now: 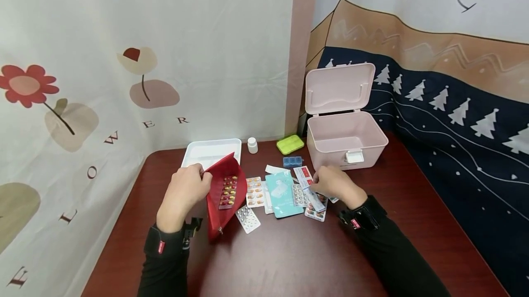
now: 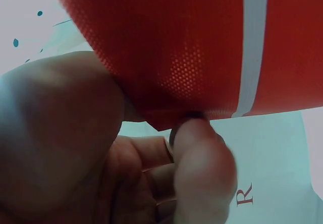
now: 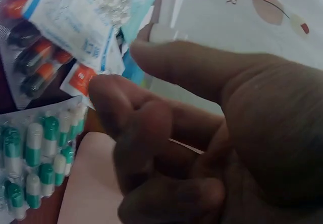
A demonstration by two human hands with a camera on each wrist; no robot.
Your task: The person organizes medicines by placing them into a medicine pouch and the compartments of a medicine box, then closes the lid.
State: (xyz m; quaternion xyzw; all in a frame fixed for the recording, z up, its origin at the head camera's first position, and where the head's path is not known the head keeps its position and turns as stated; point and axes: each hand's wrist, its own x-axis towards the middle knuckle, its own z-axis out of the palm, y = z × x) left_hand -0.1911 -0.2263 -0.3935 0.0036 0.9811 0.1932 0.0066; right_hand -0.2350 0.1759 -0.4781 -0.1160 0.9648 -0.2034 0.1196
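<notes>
My left hand [image 1: 187, 188] pinches the upper corner of a red zip pouch [image 1: 213, 222] between thumb and finger. The left wrist view shows the pouch's woven red side [image 2: 151, 42] with a pale stripe. A blister pack of red-and-yellow capsules [image 1: 228, 192] lies within the pouch's spread sides. Over the medicine pile hovers my right hand [image 1: 335, 186], its thumb apart from the loosely bent fingers and nothing between them. Closest to it are a white-and-blue sachet [image 3: 75, 24], a blister pack of orange-and-dark capsules [image 3: 38, 70] and one of green-and-white capsules [image 3: 38, 151].
A teal packet [image 1: 285, 194] and several blister packs, one with orange tablets [image 1: 255, 191], cover the table's middle. Behind stand a white tray [image 1: 212, 146], white bottle [image 1: 252, 145], green case [image 1: 290, 144], blue pill box [image 1: 292, 162] and lidded pink box [image 1: 330, 154], its lid raised.
</notes>
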